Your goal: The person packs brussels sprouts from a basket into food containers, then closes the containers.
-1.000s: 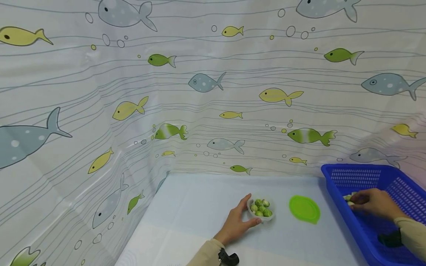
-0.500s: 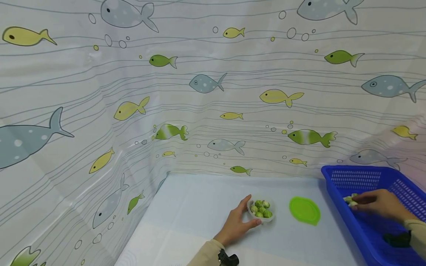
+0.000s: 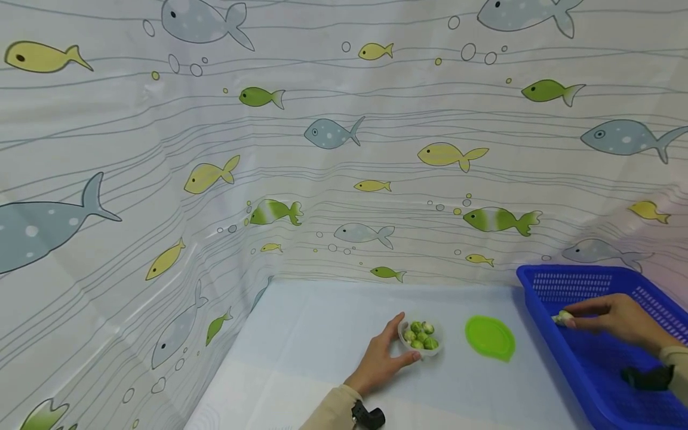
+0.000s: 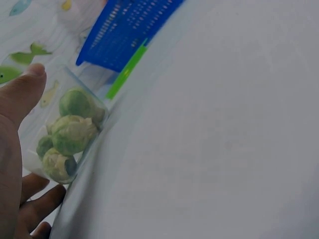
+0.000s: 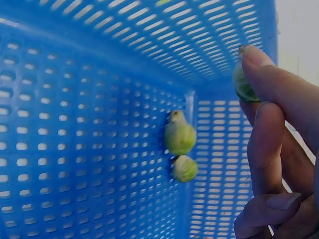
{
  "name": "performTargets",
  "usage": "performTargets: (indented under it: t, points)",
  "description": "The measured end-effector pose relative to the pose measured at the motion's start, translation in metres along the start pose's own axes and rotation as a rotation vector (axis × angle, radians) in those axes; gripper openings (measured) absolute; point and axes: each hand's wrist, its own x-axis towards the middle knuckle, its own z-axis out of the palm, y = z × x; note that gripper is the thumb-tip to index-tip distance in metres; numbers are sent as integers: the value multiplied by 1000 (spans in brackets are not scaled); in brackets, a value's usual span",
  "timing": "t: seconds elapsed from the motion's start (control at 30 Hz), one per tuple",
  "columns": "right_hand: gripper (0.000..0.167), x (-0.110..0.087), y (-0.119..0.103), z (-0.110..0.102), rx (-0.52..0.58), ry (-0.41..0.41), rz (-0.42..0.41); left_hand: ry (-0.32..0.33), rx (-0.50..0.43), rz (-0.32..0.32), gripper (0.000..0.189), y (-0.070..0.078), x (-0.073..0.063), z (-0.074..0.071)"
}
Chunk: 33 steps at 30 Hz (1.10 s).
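My left hand (image 3: pixel 378 361) holds a clear plastic tub (image 4: pixel 60 79) on the white table, thumb on one side and fingers on the other. Inside the tub are several Brussels sprouts (image 3: pixel 421 335). Over at the right, my right hand (image 3: pixel 626 322) is inside the blue basket (image 3: pixel 602 382), pinching a Brussels sprout (image 5: pixel 244 84) between thumb and fingers, partly hidden by the thumb. Two more sprouts lie on the basket floor in the right wrist view, a larger one (image 5: pixel 180 137) and a smaller one (image 5: pixel 185 169).
A bright green lid (image 3: pixel 489 338) lies flat on the table between tub and basket. Behind the table (image 3: pixel 301 334) hangs a white sheet (image 3: pixel 322 197) printed with fish. The basket's perforated wall stands above the tabletop at the right.
My right hand has lifted slightly off the basket floor with a sprout pinched in it. The left hand and the tub have stayed in place.
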Motion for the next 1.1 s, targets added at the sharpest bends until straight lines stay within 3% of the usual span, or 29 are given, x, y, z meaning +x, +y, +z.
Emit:
performTargets:
  t: [0.37, 0.7, 1.1]
  points:
    - [46, -7, -21, -8, 28, 44, -49, -4, 9, -1, 92, 0, -1, -1]
    - [51, -8, -44, -11, 39, 74, -65, -13, 0, -4, 91, -1, -1, -2]
    - [42, -9, -83, -3, 109, 19, -140, -13, -5, -17, 92, -2, -1, 0]
